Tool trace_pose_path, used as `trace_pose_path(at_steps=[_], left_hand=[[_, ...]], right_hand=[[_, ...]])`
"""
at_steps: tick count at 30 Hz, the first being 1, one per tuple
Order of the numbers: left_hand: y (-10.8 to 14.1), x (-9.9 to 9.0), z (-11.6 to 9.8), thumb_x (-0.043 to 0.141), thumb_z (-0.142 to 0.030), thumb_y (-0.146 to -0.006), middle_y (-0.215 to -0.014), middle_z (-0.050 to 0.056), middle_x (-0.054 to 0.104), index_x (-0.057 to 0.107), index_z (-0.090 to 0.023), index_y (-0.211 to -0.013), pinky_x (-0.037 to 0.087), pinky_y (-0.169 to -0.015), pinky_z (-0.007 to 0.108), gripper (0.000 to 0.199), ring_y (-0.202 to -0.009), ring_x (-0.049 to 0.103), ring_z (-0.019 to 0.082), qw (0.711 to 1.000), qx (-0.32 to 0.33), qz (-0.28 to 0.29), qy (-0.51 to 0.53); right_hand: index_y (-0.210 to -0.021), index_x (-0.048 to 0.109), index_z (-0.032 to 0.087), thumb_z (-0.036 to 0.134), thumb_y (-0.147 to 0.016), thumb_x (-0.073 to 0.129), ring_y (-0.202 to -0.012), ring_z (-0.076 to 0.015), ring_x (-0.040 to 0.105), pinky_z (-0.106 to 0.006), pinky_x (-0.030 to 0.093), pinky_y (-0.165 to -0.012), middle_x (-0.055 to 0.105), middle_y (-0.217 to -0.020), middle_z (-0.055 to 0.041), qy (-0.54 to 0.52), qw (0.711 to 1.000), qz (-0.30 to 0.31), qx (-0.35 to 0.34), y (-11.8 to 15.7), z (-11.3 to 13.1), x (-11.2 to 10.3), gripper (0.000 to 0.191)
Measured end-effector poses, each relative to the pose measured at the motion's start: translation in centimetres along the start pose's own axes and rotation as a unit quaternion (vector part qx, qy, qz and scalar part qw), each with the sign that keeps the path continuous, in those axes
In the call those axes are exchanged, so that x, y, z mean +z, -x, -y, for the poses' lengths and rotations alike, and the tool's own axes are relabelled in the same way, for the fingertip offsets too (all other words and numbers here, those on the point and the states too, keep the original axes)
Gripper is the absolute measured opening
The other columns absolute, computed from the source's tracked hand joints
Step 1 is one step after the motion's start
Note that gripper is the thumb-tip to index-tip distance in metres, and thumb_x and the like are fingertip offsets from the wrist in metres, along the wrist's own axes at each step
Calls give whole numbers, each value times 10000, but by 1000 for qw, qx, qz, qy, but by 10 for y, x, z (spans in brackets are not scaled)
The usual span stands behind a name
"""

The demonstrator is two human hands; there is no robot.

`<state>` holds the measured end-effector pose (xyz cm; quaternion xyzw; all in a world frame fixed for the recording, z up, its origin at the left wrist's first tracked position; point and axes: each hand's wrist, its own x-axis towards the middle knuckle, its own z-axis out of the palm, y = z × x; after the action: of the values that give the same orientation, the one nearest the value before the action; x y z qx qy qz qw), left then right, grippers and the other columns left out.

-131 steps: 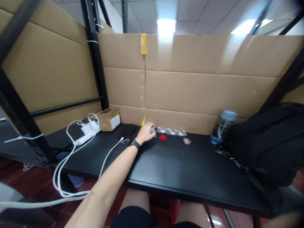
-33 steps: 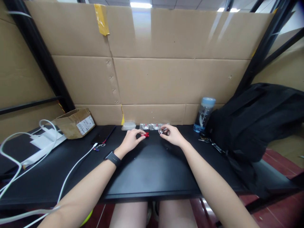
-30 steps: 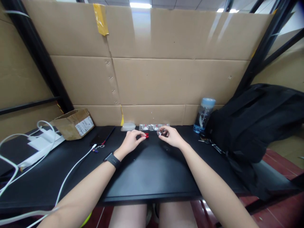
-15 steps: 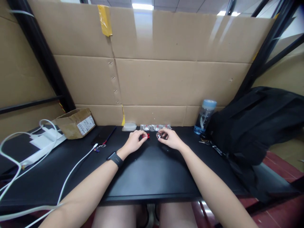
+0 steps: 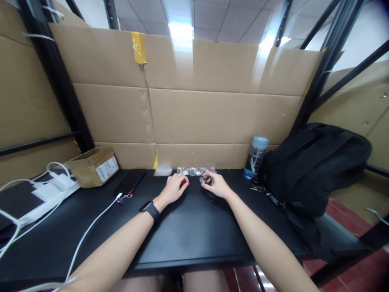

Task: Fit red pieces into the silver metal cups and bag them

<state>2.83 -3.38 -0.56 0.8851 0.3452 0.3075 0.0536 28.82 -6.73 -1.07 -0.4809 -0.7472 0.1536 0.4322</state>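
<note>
My left hand point(image 5: 174, 188), with a dark watch point(image 5: 150, 209) on its wrist, is closed around a small red object point(image 5: 184, 183). The fingers cover most of it, so its kind does not show. To the right, my right hand point(image 5: 215, 184) pinches a small clear, shiny round piece point(image 5: 203, 180) between thumb and fingers. Both hands are low over the black table point(image 5: 194, 231), a short gap between them. Just behind them lies a row of clear packets point(image 5: 198, 171) with round shiny pieces and red spots inside. A translucent plastic case point(image 5: 163, 170) is left of the packets.
A cardboard box point(image 5: 96, 167), a white power strip point(image 5: 50, 198) with cables and a dark phone point(image 5: 129, 182) lie left. At right stand a water bottle point(image 5: 255, 158) and a black backpack point(image 5: 310, 170), keys point(image 5: 257, 187) beside them. Cardboard point(image 5: 194, 113) walls the back.
My view has tilted upward and shifted slightly, so more ceiling shows. My left fingers now cover more of the red object. My right hand keeps its pinch on the clear round piece.
</note>
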Motion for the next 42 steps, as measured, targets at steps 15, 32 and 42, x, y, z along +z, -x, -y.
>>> trace_pose_path(at_steps=[15, 32, 42], left_hand=[[1, -1, 0, 548, -293, -979, -1016, 41, 704, 617, -229, -938, 397, -924, 393, 102, -1017, 600, 239, 999, -6, 12, 31], [4, -1, 2, 525, -310, -989, -1011, 41, 704, 613, -232, -942, 420, -931, 396, 127, -1004, 604, 239, 999, -11, 11, 37], [5, 1, 3, 544, -294, -975, -1007, 39, 707, 613, -233, -939, 415, -900, 393, 99, -999, 596, 243, 999, -12, 25, 36]], right_hand=[[-1105, 684, 192, 298, -772, 737, -779, -157, 649, -282, 522, -723, 744, -1048, -59, 0, 1000, -1, -4, 0, 6, -2, 354], [-1155, 679, 221, 322, -771, 741, -827, -173, 675, -287, 532, -719, 747, -1087, -57, 21, 1000, 19, 0, -1, 4, 4, 402], [-1079, 706, 196, 301, -758, 735, -790, -175, 660, -303, 525, -750, 743, -976, -55, 17, 1000, 7, -5, -2, 7, 0, 339]])
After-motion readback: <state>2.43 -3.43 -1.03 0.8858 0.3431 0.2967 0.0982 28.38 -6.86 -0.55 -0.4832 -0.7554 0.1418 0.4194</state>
